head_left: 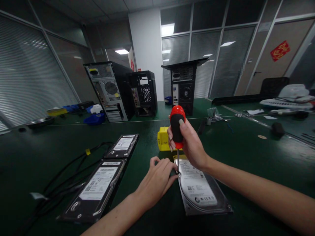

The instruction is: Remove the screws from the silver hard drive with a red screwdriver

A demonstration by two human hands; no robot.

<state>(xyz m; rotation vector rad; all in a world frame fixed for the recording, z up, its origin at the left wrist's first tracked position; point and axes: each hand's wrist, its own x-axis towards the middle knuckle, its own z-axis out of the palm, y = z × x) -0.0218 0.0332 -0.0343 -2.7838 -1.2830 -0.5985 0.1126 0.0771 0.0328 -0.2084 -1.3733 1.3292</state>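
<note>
My right hand [190,141] is wrapped round the red and black handle of a screwdriver [177,126], thumb along its side. The screwdriver stands upright, its thin shaft pointing down at the left edge of a hard drive [199,186]. That drive lies flat with its white label up. At the shaft's lower end, my left hand [157,177] pinches thumb and forefinger together beside the tip. Whatever is between those fingers is too small to make out. Behind the drive sits a yellow box-like thing [162,139], partly hidden by my right hand.
Two more hard drives, one nearer [98,183] and one farther [123,146], lie to the left beside black cables [66,167]. Computer cases [110,88] stand at the back of the green table [145,134], near a blue tray [94,119]. Small parts [213,114] lie at right.
</note>
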